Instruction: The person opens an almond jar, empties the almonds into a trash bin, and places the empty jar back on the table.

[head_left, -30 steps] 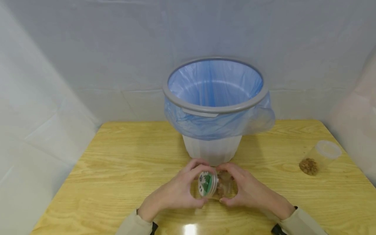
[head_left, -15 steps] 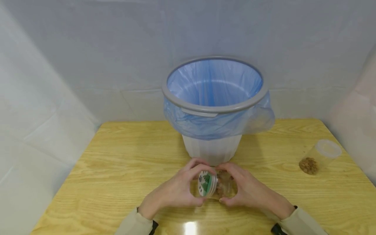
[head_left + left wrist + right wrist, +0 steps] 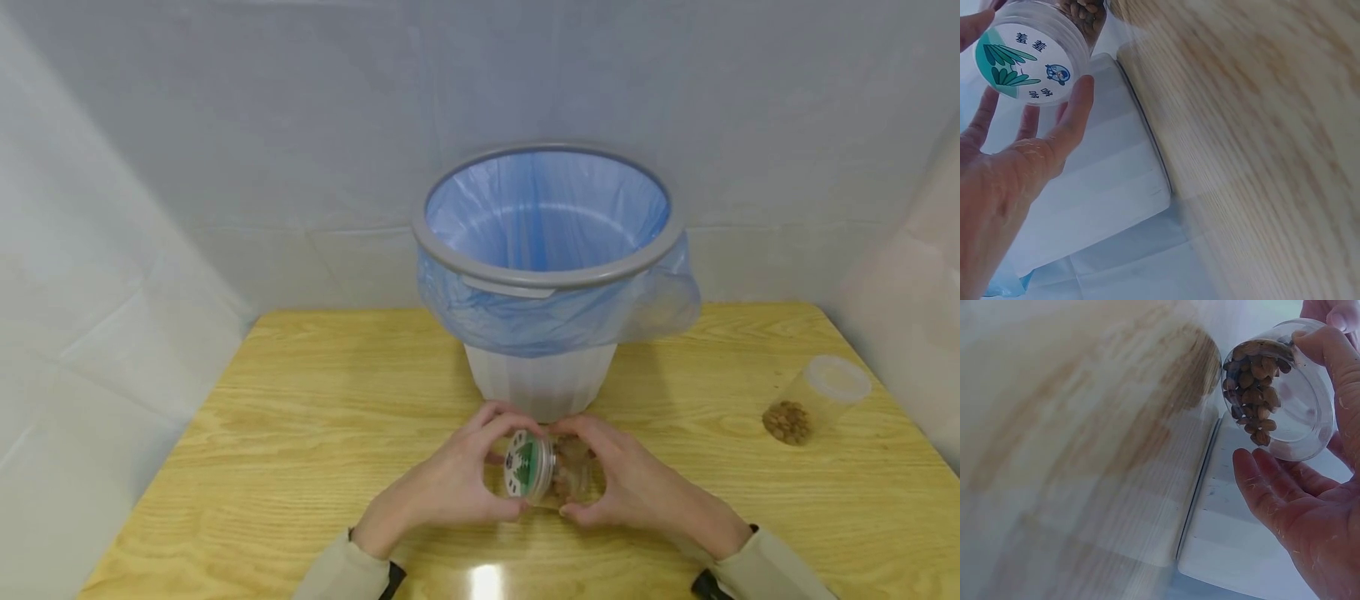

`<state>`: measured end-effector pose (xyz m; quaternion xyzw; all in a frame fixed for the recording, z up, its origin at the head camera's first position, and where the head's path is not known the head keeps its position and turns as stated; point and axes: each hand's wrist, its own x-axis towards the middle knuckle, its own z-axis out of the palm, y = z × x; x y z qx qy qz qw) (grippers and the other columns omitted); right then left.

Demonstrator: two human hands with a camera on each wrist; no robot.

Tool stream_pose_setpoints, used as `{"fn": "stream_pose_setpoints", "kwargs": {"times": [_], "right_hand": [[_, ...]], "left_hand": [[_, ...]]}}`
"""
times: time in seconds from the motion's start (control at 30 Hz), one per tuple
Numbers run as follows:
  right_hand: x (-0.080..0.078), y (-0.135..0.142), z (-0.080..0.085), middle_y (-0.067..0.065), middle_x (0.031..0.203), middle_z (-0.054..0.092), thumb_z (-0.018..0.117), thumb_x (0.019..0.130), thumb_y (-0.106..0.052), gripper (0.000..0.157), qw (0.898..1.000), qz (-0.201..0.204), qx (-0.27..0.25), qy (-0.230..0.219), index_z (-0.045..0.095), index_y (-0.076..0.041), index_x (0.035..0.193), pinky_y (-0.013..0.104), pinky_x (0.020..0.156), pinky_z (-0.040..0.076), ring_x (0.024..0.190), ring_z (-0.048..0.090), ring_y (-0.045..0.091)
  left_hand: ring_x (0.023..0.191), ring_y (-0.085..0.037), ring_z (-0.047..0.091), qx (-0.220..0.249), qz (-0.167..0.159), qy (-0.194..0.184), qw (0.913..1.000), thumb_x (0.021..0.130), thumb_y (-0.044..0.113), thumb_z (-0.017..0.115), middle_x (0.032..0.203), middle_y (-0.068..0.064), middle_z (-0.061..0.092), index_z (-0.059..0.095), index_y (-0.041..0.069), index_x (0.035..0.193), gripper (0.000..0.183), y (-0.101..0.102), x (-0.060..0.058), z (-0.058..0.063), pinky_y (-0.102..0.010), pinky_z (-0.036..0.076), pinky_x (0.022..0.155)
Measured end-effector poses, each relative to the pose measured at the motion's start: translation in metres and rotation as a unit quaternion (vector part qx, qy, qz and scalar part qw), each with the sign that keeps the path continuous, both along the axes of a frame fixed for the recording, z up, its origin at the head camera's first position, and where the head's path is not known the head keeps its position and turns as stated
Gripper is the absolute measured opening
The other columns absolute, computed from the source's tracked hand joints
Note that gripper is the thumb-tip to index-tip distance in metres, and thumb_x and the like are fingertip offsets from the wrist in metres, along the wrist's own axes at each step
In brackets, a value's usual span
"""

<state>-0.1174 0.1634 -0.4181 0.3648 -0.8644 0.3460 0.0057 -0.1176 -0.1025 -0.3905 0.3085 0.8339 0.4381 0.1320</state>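
Note:
A clear round jar [image 3: 572, 473] lies on its side between both hands at the front of the table, its lid facing left. Curled fingers and thumb of my left hand [image 3: 453, 482] grip the rim of that lid [image 3: 522, 464], which bears a white and green printed label [image 3: 1025, 62]. My right hand [image 3: 641, 487] holds the jar's body near its base, thumb and fingers on opposite sides. Brown nuts that look like almonds [image 3: 1254, 394] have gathered along the jar's lower side in the right wrist view.
Just behind the hands stands a white bin [image 3: 540, 383] with a grey rim and a blue bag liner [image 3: 555, 321]. An open clear container [image 3: 817, 392] holding brown nuts tilts at the right side of the wood-grain table [image 3: 322, 400]. Pale sheeting [image 3: 300, 150] hangs behind.
The lid's printed label has turned a little, and the left fingers have shifted slightly with it. The right hand stays in place on the jar.

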Motion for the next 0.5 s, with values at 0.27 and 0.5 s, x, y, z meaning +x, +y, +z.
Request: {"fn": "stream_pose_setpoints", "kwargs": {"times": [0.27,0.5], "right_hand": [[0.0006,-0.0005,0.0008,-0.002,0.132,0.060,0.091,0.074,-0.028,0.078,1.000,-0.005,0.000,-0.001,0.049,-0.016,0.139,0.029,0.087,0.057,0.114,0.062,0.013],[0.0010,-0.0012,0.0008,-0.003,0.132,0.060,0.091,0.073,-0.026,0.078,1.000,-0.003,-0.002,0.004,0.050,-0.017,0.139,0.029,0.087,0.057,0.114,0.062,0.012]], "left_hand": [[0.127,-0.018,0.052,0.018,0.003,-0.018,0.9997,0.074,0.011,0.085,0.137,0.005,0.043,0.050,0.035,0.139,0.078,0.0010,0.0000,-0.0002,-0.024,0.056,0.096],[0.126,-0.020,0.052,0.015,0.008,-0.025,0.9995,0.075,0.015,0.085,0.136,0.004,0.044,0.049,0.037,0.139,0.076,0.0006,0.0003,-0.0013,-0.023,0.056,0.095]]}}
